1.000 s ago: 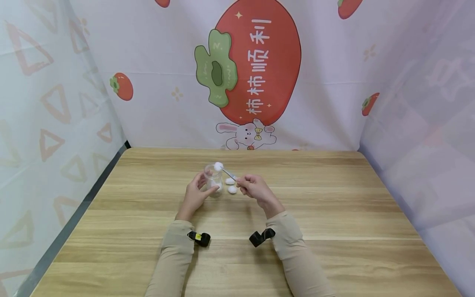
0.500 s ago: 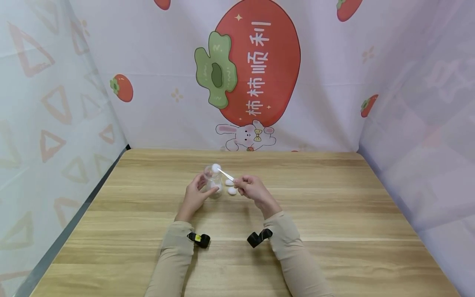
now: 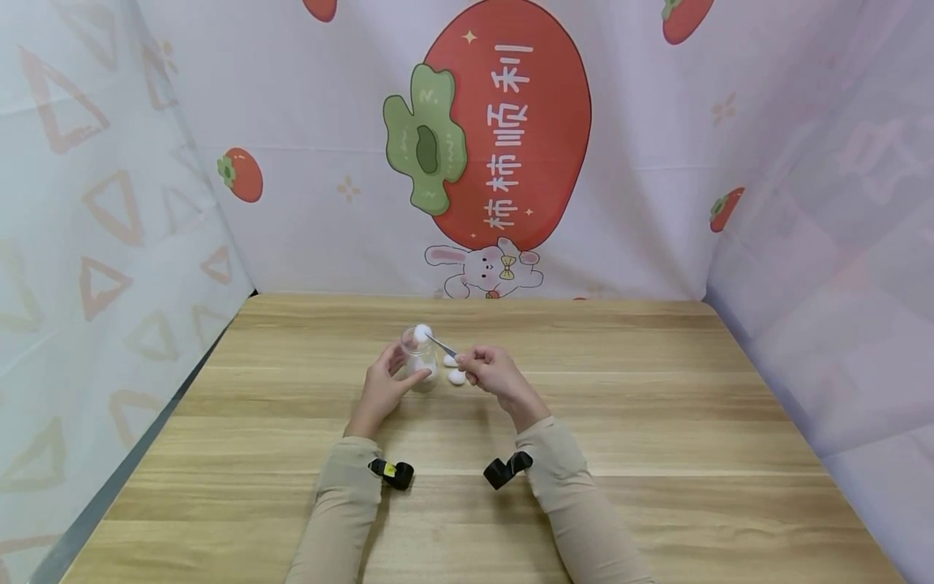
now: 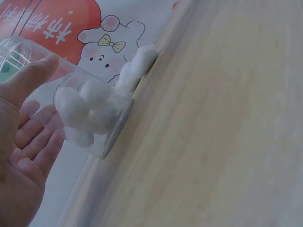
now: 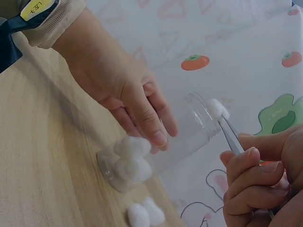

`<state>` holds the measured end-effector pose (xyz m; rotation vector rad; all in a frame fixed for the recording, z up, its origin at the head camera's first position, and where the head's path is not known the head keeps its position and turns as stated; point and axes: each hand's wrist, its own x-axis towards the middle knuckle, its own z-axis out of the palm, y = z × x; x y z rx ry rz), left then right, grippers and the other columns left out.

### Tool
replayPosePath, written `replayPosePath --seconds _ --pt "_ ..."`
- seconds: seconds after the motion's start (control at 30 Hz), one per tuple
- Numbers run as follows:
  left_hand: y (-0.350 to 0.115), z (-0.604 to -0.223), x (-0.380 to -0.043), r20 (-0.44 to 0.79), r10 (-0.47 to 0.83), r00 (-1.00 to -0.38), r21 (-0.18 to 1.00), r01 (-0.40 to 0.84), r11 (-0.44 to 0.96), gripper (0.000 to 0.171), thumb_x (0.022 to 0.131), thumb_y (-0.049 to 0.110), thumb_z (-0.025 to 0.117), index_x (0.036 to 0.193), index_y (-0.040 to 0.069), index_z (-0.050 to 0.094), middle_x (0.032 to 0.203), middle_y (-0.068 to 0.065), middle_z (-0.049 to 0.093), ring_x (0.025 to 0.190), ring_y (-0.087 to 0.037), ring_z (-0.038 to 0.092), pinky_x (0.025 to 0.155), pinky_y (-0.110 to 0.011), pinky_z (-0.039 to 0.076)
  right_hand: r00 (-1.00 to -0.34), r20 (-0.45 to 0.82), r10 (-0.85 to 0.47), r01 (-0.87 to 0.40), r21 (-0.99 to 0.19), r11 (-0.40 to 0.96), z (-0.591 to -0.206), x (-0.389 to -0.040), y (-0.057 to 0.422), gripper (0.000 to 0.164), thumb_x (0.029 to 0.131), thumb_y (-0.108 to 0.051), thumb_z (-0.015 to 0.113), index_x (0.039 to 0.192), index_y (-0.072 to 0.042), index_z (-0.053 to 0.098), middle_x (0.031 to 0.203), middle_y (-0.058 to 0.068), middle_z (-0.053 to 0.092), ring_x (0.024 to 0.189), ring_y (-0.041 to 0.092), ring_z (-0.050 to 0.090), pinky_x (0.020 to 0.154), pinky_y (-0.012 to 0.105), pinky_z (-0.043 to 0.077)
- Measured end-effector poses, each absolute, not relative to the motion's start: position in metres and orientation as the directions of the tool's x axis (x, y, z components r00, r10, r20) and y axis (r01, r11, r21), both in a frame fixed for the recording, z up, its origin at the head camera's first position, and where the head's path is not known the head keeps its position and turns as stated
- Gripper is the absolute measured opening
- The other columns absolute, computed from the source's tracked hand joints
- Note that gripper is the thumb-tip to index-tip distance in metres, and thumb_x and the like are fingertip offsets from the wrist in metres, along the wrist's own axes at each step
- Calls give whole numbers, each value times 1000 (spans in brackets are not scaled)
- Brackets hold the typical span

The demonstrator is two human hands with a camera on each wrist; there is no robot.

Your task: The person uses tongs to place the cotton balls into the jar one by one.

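So the left hand [image 3: 381, 389] is curling thumb and fingers round a clear jar [image 5: 180, 151], which is standing upright on the bench [image 3: 657, 405]. Some cotton balls [image 4: 92, 111] are sitting at the bottom (they're showing right through the side). Another cotton ball [image 3: 422, 332] is hanging at the jar's mouth; can't tell if it's touching the rim. Two loose balls [image 3: 456, 377] are lying just right of the jar, and the right hand [image 3: 502, 380] is pinching the tweezers [image 3: 442, 346] gripping that top ball.
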<state>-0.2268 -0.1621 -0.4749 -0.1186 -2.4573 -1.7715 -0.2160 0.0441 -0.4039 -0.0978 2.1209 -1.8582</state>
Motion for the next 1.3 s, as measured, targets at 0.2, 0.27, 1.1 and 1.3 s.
replayPosePath --seconds 0.2,0.27,1.1,1.3 --pt "-161 -471 -224 126 -3 -992 947 119 298 65 79 11 79 134 -2 47 137 -23 53 130 -38 52 116 -42 44 -945 -213 -250 176 -971 162 -402 -215 43 21 95 -11 58 74 -8 56 53 -7 46 50 4 37 41 13 24" --pt "-161 -471 -223 126 -2 -992 948 119 295 65 79 12 79 134 -1 48 137 -23 54 130 -38 52 116 -42 44 -943 -221 -250 184 -969 163 -402 -215 43 21 95 -11 58 74 -9 55 54 -7 47 50 4 36 41 13 24" --pt "-163 -473 -225 138 18 -990 945 137 296 63 80 14 78 134 2 48 138 -18 54 132 -35 51 117 -39 42 -951 -204 -233 160 -968 191 -400 -212 47 18 92 -14 64 79 -3 58 55 -6 47 49 4 35 41 13 24" --pt "-162 -473 -225 142 13 -990 943 139 301 65 79 13 79 135 1 48 140 -19 53 132 -36 51 117 -40 42 -953 -200 -226 159 -970 186 -398 -211 51 19 93 -14 62 76 -8 57 56 -5 47 49 5 34 42 13 24"
